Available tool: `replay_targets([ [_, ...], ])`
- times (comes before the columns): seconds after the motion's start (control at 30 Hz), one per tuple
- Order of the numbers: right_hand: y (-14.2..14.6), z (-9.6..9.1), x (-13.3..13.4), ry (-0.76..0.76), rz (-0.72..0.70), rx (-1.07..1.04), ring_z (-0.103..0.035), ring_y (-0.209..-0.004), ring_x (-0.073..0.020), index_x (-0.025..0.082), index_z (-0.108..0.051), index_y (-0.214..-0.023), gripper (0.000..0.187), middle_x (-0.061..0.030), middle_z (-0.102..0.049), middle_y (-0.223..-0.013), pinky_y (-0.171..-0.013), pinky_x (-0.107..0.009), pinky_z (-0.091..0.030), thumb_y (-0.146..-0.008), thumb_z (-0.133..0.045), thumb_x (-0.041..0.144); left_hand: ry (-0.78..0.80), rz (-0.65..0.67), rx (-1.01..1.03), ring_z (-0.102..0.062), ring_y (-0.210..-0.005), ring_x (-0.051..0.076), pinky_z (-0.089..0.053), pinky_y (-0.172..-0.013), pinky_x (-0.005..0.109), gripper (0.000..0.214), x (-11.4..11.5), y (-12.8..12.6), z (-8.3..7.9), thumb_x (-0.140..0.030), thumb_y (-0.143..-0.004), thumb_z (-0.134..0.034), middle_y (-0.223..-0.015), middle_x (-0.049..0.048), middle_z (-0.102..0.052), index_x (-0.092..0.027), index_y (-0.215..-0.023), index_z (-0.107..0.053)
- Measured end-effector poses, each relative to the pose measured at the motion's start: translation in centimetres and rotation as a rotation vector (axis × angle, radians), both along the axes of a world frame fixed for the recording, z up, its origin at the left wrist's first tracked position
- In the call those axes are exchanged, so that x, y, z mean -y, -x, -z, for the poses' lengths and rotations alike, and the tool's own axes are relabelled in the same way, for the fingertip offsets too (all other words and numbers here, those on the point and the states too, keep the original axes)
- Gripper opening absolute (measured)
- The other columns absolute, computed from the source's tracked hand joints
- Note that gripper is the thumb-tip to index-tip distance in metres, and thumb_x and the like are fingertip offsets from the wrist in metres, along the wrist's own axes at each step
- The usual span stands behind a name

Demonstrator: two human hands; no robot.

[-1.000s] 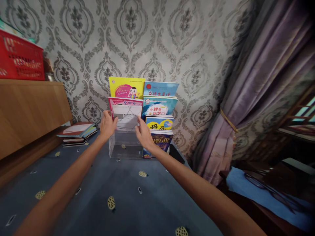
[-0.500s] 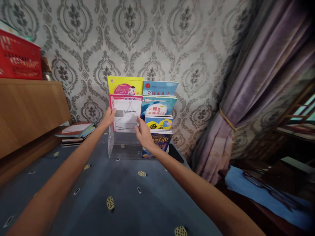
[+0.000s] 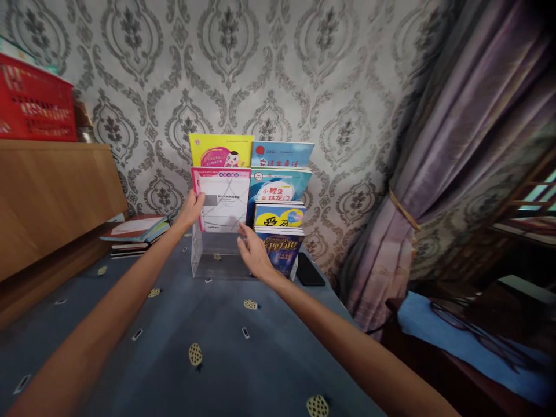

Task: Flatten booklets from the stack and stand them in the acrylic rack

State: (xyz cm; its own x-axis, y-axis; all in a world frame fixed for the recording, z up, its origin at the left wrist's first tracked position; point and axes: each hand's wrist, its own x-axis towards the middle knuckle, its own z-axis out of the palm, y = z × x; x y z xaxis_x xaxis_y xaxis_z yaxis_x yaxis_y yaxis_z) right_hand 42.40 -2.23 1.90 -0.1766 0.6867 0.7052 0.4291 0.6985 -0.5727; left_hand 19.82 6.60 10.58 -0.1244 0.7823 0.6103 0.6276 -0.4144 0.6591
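A clear acrylic book rack [image 3: 221,267] stands on the cloth against the wall, with books in two columns. In its left column, a thin white booklet [image 3: 226,211] with grey lines rests in front of a pink book [image 3: 212,173], and a yellow book [image 3: 221,142] rises behind. My left hand [image 3: 190,209] pinches the left edge of the white booklet, thumb in front. Beside the booklet's lower right corner is my right hand [image 3: 257,253], fingers apart and holding nothing. Whether a fingertip touches the corner, I cannot tell. The right hand partly covers a dark blue book [image 3: 284,249].
More books fill the right column, among them a blue book [image 3: 284,152] and a teal one [image 3: 295,182]. A black phone-like slab [image 3: 310,270] lies right of the rack. Stacked books [image 3: 134,231] lie left, near a wooden cabinet [image 3: 56,197]. A curtain [image 3: 391,231] hangs right.
My right hand has dropped slightly from the booklet's right edge to its lower corner. The left hand stays at the left edge. The view has shifted a little.
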Motion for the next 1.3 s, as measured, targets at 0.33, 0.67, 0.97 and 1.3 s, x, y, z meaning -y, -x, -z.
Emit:
replay_targets([
  [0.33, -0.3, 2.6, 0.6, 0.085, -0.004, 0.021, -0.066, -0.116, -0.0244, 0.019, -0.051, -0.14, 0.047, -0.014, -0.066, -0.13, -0.102, -0.046, -0.051, -0.093, -0.046, 0.023, -0.001, -0.012, 0.006, -0.061, -0.11, 0.029, -0.047, -0.098, 0.045, 0.025, 0.5, -0.4, 0.6, -0.046, -0.092, -0.048, -0.105, 0.0109, -0.065, -0.023, -0.101, -0.05],
  [0.67, 1.1, 9.2, 4.2, 0.267, -0.063, 0.033, -0.069, -0.11, -0.0244, 0.022, -0.057, -0.135, 0.043, -0.0116, -0.069, -0.127, -0.097, -0.047, -0.055, -0.093, -0.048, 0.026, -0.152, -0.039, -0.015, -0.063, -0.107, 0.023, -0.049, -0.092, 0.036, 0.031, 3.0, 1.2, 4.4, -0.039, -0.097, -0.04, -0.112, 0.0118, -0.066, -0.018, -0.12, -0.045],
  [0.97, 2.2, 13.8, 7.6, 0.435, -0.075, -0.075, -0.072, -0.104, -0.0269, 0.023, -0.065, -0.126, 0.039, -0.0102, -0.075, -0.115, -0.098, -0.049, -0.054, -0.091, -0.051, 0.035, 0.153, -0.392, -0.485, -0.05, -0.125, 0.038, -0.039, -0.104, 0.054, 0.035, 4.2, 10.7, 11.2, -0.026, -0.087, -0.049, -0.125, 0.0249, -0.059, -0.01, -0.118, -0.054],
  [1.3, 2.0, 13.0, 8.0, 0.51, -0.069, -0.125, -0.071, -0.106, -0.0269, 0.022, -0.064, -0.128, 0.043, -0.0114, -0.074, -0.116, -0.098, -0.049, -0.054, -0.091, -0.052, 0.042, 0.37, -0.648, -0.548, -0.044, -0.131, 0.043, -0.04, -0.102, 0.055, 0.06, 0.3, 17.8, 11.9, -0.038, -0.086, -0.051, -0.139, 0.0315, -0.048, -0.004, -0.135, -0.043],
])
